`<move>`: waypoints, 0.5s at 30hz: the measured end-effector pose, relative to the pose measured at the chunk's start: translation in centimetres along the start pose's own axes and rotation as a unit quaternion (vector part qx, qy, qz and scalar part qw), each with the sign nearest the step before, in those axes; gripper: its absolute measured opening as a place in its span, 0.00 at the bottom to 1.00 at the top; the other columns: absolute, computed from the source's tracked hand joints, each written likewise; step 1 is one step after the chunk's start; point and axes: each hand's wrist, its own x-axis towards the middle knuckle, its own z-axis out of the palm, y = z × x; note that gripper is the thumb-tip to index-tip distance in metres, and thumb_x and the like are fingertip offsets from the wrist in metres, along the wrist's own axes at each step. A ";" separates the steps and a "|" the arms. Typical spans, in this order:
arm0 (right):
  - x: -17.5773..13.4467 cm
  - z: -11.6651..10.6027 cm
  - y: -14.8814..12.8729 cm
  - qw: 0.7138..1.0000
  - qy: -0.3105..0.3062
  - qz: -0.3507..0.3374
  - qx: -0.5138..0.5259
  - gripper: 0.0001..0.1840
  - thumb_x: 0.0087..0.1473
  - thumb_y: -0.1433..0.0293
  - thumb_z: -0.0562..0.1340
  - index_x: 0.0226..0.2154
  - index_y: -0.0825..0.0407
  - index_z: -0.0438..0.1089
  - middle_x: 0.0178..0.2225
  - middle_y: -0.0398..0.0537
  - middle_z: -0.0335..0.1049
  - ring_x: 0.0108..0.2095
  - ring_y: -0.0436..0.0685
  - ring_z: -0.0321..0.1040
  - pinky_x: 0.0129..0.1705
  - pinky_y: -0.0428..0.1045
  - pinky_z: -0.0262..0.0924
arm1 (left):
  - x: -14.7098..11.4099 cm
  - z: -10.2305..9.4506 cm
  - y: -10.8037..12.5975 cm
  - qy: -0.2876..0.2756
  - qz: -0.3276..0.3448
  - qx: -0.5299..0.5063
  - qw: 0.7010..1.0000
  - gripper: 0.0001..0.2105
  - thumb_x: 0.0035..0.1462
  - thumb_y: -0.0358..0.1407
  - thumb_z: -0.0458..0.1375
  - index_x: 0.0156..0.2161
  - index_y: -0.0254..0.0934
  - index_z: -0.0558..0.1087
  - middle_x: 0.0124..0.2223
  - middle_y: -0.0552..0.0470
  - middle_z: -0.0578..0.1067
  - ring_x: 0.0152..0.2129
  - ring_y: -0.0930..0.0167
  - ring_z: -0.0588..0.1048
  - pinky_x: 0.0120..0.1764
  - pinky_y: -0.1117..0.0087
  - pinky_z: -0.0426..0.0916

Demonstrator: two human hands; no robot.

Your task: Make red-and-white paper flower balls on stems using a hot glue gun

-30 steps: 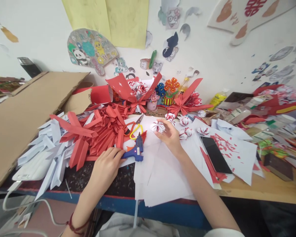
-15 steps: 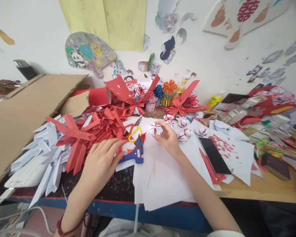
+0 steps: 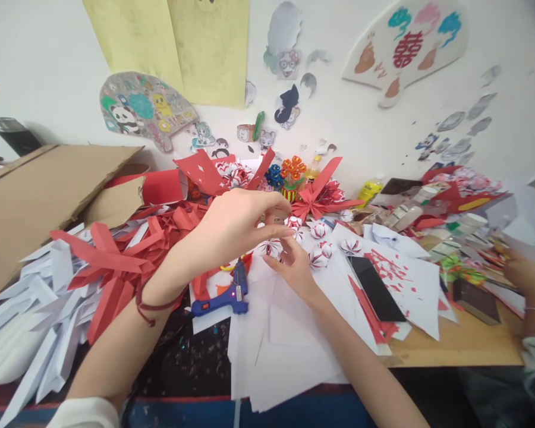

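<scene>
Low over the white sheets (image 3: pixel 289 333), my right hand (image 3: pixel 294 267) pinches a small white paper flower (image 3: pixel 271 246) with red edges between thumb and fingers. My left hand (image 3: pixel 238 223) arches just above it, fingers curved and thumb apart from them, and partly covers the flower. Nothing shows in the left fingers. A blue glue gun (image 3: pixel 225 299) with a lit light lies below my left hand, beside scissors with a yellow handle (image 3: pixel 227 267) that are mostly hidden. Several similar paper flowers (image 3: pixel 321 254) rest to the right of my right hand.
Folded red strips (image 3: pixel 111 255) and white strips (image 3: pixel 40 297) are heaped at left, near cardboard (image 3: pixel 49 184). A black phone (image 3: pixel 375 288) and red scraps (image 3: pixel 390 267) lie at right. Red-wrapped bouquets (image 3: pixel 314 202) stand along the wall. Another person's hand (image 3: pixel 528 273) is at far right.
My left hand has risen from beside the glue gun and moved right, over the paper flower. My right hand still holds the flower. The view has shifted, and another person's hand has appeared at right.
</scene>
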 end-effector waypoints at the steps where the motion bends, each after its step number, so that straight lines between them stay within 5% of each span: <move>1: 0.0 0.0 -0.1 1.000 0.002 -0.002 -0.008 0.27 0.52 0.61 0.72 0.54 0.43 0.69 0.57 0.49 0.71 0.57 0.58 0.69 0.54 0.50 0.66 | -0.1 0.0 0.2 0.011 0.008 0.011 1.000 0.09 0.62 0.42 0.63 0.44 0.42 0.78 0.33 0.58 0.80 0.28 0.74 0.75 0.30 0.74 0.60; 8: -0.4 0.6 -0.2 0.998 0.005 -0.054 -0.028 0.26 0.53 0.64 0.72 0.53 0.44 0.71 0.53 0.48 0.73 0.54 0.57 0.70 0.56 0.51 0.66 | -0.7 -0.1 -0.2 0.072 0.080 0.032 0.994 0.05 0.63 0.30 0.60 0.35 0.37 0.78 0.32 0.57 0.81 0.24 0.77 0.75 0.28 0.76 0.60; 15: -0.8 0.9 -0.1 0.998 0.023 -0.055 -0.024 0.25 0.52 0.65 0.72 0.53 0.43 0.71 0.52 0.47 0.73 0.52 0.57 0.71 0.55 0.51 0.67 | -0.5 -0.1 -0.7 0.080 0.124 0.033 0.989 0.07 0.64 0.31 0.60 0.33 0.35 0.76 0.26 0.56 0.78 0.20 0.78 0.71 0.25 0.76 0.59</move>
